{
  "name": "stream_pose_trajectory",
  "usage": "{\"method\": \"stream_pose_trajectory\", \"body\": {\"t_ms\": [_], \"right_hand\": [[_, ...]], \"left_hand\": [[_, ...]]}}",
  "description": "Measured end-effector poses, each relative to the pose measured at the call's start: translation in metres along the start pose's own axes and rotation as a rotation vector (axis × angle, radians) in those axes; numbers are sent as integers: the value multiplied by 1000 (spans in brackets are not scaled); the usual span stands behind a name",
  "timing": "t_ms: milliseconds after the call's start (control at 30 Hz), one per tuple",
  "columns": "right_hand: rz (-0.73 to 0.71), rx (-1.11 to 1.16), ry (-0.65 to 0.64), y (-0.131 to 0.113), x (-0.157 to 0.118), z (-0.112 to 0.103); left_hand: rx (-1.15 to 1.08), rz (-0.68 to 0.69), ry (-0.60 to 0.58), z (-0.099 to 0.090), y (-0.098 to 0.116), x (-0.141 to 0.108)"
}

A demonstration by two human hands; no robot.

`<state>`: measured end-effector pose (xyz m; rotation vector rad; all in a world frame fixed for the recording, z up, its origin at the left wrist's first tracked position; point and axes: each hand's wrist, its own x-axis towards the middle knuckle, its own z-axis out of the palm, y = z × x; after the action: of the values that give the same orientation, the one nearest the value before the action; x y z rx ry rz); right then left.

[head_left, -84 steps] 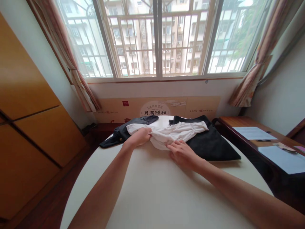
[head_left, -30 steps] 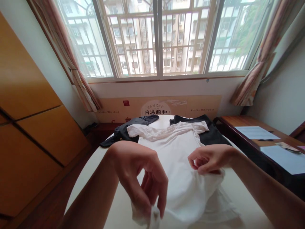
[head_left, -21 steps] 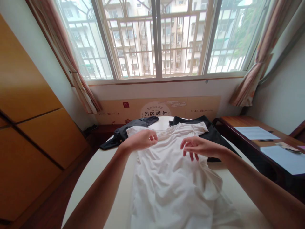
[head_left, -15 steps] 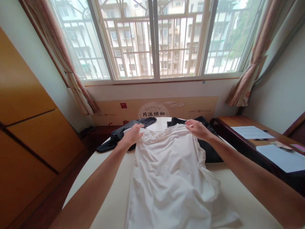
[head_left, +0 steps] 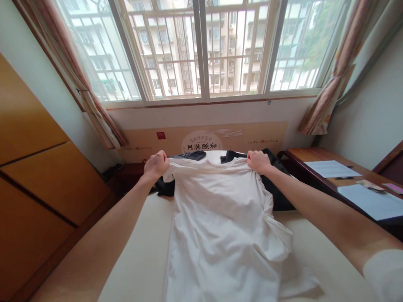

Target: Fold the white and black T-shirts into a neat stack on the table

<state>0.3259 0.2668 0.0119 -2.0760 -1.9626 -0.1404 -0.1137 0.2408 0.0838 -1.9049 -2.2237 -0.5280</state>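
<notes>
A white T-shirt lies stretched toward me over the pale table, wrinkled along its lower half and right side. My left hand is closed on the shirt's far left corner, by a sleeve. At the far right corner, my right hand grips the fabric too. Between the two hands the top edge is pulled fairly straight and slightly raised. Dark clothing shows behind and under the shirt on the left. Black clothing lies on the right, partly covered by my right forearm.
A wooden desk with paper sheets and a pen stands at the right. Beyond the table, a printed cardboard panel leans below the barred window. An orange-brown cabinet stands at the left.
My left hand has moved left and closed into a fist on the shirt. The top edge has been drawn wider and tighter. The view has tipped slightly downward.
</notes>
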Motion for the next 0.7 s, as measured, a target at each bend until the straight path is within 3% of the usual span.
{"method": "stream_pose_trajectory", "body": {"t_ms": [167,433,567,700], "right_hand": [[124,131,35,-1,15,-4],[167,132,-6,-14,40,4],[170,109,-23,-12,47,6],[165,85,-97,-5,42,10]], "left_hand": [[-68,-168,-18,-1,-14,13],[-195,-248,-23,29,-7,30],[-209,-249,1,33,-3,42],[-74,-250,13,34,-10,52]]}}
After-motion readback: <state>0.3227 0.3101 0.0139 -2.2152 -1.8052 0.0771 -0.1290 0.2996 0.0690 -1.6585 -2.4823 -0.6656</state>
